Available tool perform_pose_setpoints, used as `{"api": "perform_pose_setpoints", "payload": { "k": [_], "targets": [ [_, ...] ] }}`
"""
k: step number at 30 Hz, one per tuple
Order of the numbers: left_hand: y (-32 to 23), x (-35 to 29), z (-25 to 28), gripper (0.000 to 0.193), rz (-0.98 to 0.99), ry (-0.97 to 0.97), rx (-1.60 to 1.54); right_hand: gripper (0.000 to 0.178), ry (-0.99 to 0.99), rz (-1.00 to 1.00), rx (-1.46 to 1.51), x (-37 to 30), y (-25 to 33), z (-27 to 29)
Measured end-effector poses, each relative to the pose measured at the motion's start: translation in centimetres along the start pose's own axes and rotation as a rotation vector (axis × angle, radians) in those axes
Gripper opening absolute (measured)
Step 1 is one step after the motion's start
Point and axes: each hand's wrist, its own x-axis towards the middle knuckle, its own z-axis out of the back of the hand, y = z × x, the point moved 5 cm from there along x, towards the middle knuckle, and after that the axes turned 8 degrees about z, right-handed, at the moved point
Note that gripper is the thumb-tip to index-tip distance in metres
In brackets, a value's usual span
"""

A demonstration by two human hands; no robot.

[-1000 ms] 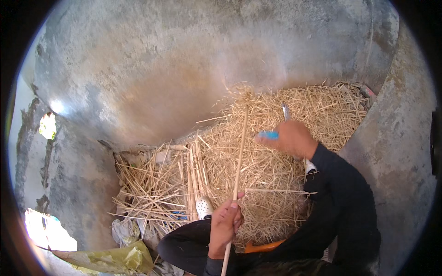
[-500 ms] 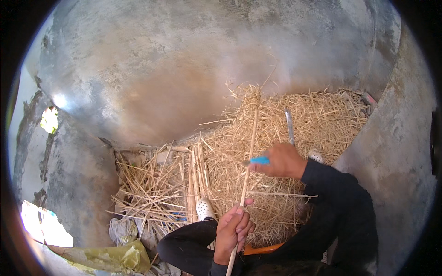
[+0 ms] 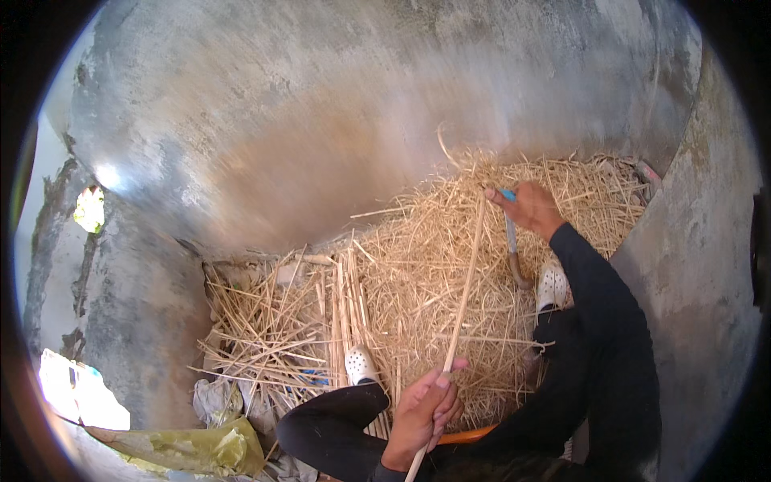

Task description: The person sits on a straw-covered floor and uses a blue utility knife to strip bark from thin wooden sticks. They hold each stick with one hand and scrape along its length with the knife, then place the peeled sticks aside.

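Against grey concrete wall (image 3: 321, 120), over heaped straw (image 3: 418, 277), in head view; clasping one stick (image 3: 468, 297) in left grip (image 3: 426, 406), aslant above straw; pinching one blue tool (image 3: 507, 195) in right grip (image 3: 530, 207), by stick's far end; seemingly working along stick; calling next for firm left hold; counting two white clogs (image 3: 552, 287), one blade (image 3: 511, 238).

no readable text, no labels or signs

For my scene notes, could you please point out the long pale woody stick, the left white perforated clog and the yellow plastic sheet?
Long pale woody stick (image 3: 466, 283): head view, mid-shaft.
Left white perforated clog (image 3: 360, 364): head view, upper.
Yellow plastic sheet (image 3: 230, 450): head view, right part.
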Motion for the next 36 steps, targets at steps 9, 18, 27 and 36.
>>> {"api": "perform_pose_setpoints", "payload": {
  "k": [9, 18, 27, 36],
  "targets": [
    [-0.4, 0.9, 1.5, 0.033, 0.004, 0.133, -0.42, 0.072, 0.234, 0.399, 0.149, -7.7, 10.7, -1.1],
    [-0.2, 1.1, 0.8, 0.034, 0.024, 0.232, -0.623, 0.068, -0.008, 0.503, 0.044, -6.1, 10.4, -0.4],
    [1.7, 0.2, 0.5, 0.033, 0.088, 0.198, -0.484, 0.078, -0.033, -0.022, 0.107, -1.4, -0.6, -1.0],
    [-0.4, 0.8, 1.6, 0.031, 0.0, 0.096, -0.429, 0.074, 0.027, 0.493, 0.109, -6.3, 10.5, -2.2]
  ]
}}
